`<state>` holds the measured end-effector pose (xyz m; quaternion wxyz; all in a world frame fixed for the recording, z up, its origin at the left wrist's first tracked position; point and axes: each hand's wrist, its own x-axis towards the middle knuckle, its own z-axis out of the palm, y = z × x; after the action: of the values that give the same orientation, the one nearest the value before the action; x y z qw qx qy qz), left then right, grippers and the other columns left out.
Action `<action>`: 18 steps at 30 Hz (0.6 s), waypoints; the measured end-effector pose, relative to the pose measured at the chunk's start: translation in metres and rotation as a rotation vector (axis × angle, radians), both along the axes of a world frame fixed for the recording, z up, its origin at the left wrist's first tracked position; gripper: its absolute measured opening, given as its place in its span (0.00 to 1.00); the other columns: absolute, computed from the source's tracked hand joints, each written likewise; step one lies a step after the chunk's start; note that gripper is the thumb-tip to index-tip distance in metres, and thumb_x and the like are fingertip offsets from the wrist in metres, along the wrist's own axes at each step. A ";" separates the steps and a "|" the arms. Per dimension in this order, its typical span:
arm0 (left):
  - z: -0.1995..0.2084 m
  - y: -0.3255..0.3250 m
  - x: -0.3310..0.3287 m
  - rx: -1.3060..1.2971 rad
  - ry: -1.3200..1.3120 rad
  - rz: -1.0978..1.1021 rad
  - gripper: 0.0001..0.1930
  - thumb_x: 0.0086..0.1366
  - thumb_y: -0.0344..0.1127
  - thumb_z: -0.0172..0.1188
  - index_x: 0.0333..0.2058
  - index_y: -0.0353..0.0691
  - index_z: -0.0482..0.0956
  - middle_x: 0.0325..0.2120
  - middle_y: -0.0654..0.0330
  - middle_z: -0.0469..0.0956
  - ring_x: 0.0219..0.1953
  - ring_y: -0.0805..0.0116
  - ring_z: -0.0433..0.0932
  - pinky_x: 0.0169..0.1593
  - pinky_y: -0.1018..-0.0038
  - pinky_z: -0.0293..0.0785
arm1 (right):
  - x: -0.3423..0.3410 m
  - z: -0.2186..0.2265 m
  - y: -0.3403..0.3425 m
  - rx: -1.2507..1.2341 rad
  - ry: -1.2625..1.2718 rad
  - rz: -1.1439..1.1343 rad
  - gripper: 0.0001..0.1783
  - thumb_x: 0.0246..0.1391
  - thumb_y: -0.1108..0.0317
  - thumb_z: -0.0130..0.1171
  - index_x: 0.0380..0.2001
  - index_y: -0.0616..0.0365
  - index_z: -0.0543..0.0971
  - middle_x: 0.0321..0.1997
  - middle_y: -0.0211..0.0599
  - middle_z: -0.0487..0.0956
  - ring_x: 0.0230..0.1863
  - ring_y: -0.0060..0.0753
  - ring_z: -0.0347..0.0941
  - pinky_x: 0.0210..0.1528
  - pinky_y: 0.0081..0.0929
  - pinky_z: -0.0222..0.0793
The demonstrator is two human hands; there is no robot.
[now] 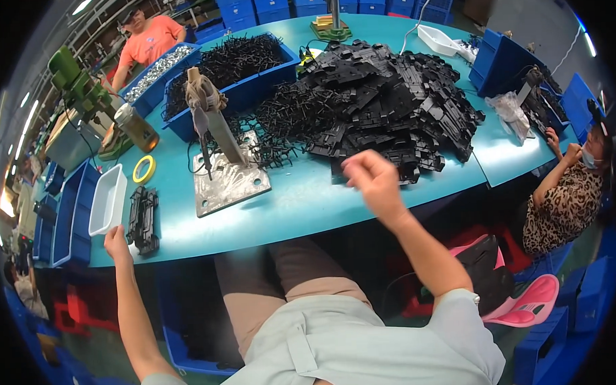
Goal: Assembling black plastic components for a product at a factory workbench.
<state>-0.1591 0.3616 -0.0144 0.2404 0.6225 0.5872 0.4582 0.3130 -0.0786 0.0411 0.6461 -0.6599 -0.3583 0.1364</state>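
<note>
My left hand (118, 244) is at the table's front edge, fingers curled, between the near end of a white plastic tray (108, 206) and a long black moulded plastic part (143, 218). Whatever its fingers hold, if anything, does not show. My right hand (375, 181) hovers by the near side of a big heap of black moulded plastic parts (393, 101). Its fingers are bent together, and I cannot make out anything in them. Between the hands, a metal fixture on a flat steel plate (230, 192) has an upright post (221, 131) wrapped at the top.
Small black branched pieces (288, 122) spill beside a full blue bin (176, 119). Yellow tape (144, 169), a jar of amber liquid (137, 130) and a green press (77, 85) stand left. One person (150, 42) is across the table, another (569, 183) at right.
</note>
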 end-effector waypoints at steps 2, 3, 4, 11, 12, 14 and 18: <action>0.006 -0.028 0.016 0.130 -0.016 -0.050 0.14 0.60 0.33 0.59 0.41 0.28 0.76 0.37 0.54 0.79 0.38 0.68 0.76 0.45 0.74 0.71 | 0.035 0.012 -0.007 0.029 -0.011 -0.117 0.04 0.56 0.72 0.54 0.31 0.60 0.77 0.26 0.26 0.76 0.24 0.13 0.69 0.25 0.13 0.64; 0.012 -0.042 0.023 0.263 -0.021 -0.095 0.13 0.61 0.32 0.58 0.41 0.28 0.76 0.36 0.55 0.79 0.37 0.69 0.76 0.44 0.74 0.71 | 0.051 0.011 -0.005 0.000 -0.035 -0.158 0.05 0.56 0.71 0.54 0.31 0.61 0.77 0.25 0.26 0.76 0.23 0.13 0.69 0.25 0.13 0.64; 0.017 -0.059 0.029 0.297 0.042 -0.082 0.12 0.62 0.31 0.56 0.41 0.29 0.76 0.35 0.55 0.78 0.37 0.69 0.75 0.44 0.75 0.71 | 0.063 0.014 -0.002 -0.031 -0.095 -0.164 0.05 0.56 0.71 0.55 0.31 0.61 0.77 0.25 0.26 0.76 0.23 0.14 0.69 0.25 0.13 0.65; 0.020 -0.214 0.098 -0.099 -0.382 -0.304 0.05 0.62 0.30 0.56 0.31 0.35 0.77 0.27 0.65 0.75 0.27 0.78 0.70 0.30 0.82 0.67 | 0.118 0.021 0.059 -0.321 -0.644 -0.274 0.08 0.50 0.67 0.58 0.34 0.56 0.78 0.31 0.40 0.78 0.36 0.44 0.76 0.38 0.36 0.70; 0.020 -0.236 0.114 -0.126 -0.398 -0.310 0.05 0.62 0.30 0.56 0.31 0.35 0.77 0.26 0.64 0.75 0.26 0.78 0.71 0.28 0.81 0.68 | 0.123 0.021 0.071 -0.362 -0.630 -0.278 0.10 0.49 0.67 0.58 0.36 0.54 0.78 0.34 0.41 0.78 0.40 0.47 0.75 0.41 0.38 0.70; 0.000 -0.260 0.133 -0.244 -0.498 -0.392 0.05 0.62 0.29 0.56 0.31 0.34 0.77 0.26 0.61 0.76 0.26 0.76 0.73 0.28 0.80 0.70 | 0.143 0.015 0.089 -0.320 -0.709 -0.251 0.12 0.49 0.67 0.58 0.39 0.53 0.77 0.35 0.41 0.78 0.40 0.46 0.75 0.41 0.37 0.70; -0.015 -0.293 0.163 -0.337 -0.595 -0.469 0.05 0.61 0.29 0.56 0.34 0.33 0.76 0.24 0.60 0.76 0.24 0.74 0.75 0.28 0.79 0.72 | 0.164 0.008 0.118 -0.328 -0.698 -0.008 0.20 0.44 0.74 0.59 0.45 0.55 0.77 0.29 0.39 0.78 0.31 0.35 0.76 0.38 0.29 0.71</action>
<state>0.0040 0.0686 -0.0294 0.5960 0.5317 0.4012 0.4485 0.4766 0.0397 0.0491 0.3717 -0.7626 -0.5276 -0.0436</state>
